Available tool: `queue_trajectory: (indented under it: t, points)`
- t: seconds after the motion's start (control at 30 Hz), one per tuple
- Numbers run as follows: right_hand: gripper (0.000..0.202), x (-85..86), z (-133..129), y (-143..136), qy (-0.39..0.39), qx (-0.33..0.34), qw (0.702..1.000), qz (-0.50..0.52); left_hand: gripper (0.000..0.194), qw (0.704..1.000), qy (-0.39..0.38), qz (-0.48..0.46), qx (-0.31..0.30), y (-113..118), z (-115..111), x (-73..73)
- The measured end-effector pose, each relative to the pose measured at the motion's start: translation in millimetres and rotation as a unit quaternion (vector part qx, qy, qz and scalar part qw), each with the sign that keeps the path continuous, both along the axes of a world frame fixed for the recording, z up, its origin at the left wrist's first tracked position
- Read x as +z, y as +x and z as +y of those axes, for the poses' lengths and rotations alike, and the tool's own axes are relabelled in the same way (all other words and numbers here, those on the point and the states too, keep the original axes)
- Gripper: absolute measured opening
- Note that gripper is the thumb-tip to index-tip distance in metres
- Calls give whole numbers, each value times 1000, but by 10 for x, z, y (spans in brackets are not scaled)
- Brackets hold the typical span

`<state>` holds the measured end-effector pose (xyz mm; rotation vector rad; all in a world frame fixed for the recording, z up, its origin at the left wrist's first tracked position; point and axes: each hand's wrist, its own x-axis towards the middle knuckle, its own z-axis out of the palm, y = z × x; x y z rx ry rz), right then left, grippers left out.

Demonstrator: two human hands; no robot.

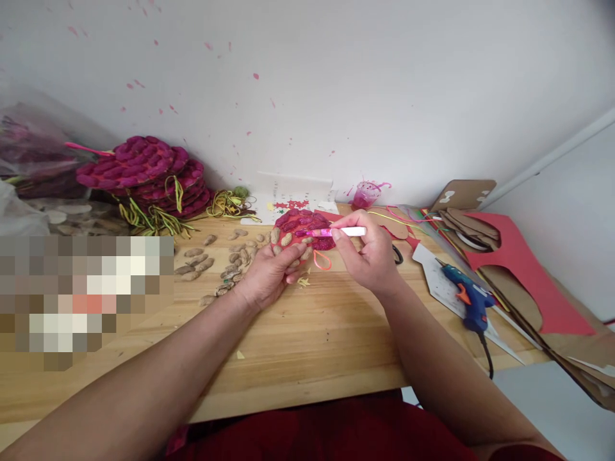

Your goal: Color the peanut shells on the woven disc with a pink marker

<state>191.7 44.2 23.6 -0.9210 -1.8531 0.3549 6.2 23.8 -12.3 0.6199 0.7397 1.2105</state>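
My left hand (pixel 268 274) is closed on the near left edge of a peanut-covered disc (pixel 292 222), tilted above the wooden table. Magenta paint coats the peanuts on its far and right parts, while those by my left thumb are bare tan. An orange loop (pixel 322 260) hangs at its near edge. With fingers pinched, my right hand (pixel 369 257) grips a paintbrush (pixel 354 232) with a white handle. Its magenta-stained tip points left over the disc; whether it touches the peanuts I cannot tell. Loose peanuts (pixel 235 258) lie on the table left of the disc.
A stack of magenta peanut discs (pixel 139 166) and yellow-green yarn (pixel 148 221) stand at back left. A paint cup (pixel 365 194) sits by the splattered wall. At right lie a blue glue gun (pixel 468 296) with its cord, red card (pixel 528 275) and cut cardboard (pixel 466 186).
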Motion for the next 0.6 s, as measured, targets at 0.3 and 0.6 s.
queue_trajectory:
  t: [0.3,0.6]
  points:
    - [2,-35,20,-3,7,-6,1000,13,39,1000,-20,-15,-1,-12,-2,27]
    - [4,-27,9,-18,20,-9,1000,16,40,1000,-16,-14,-6,-22,-6,28]
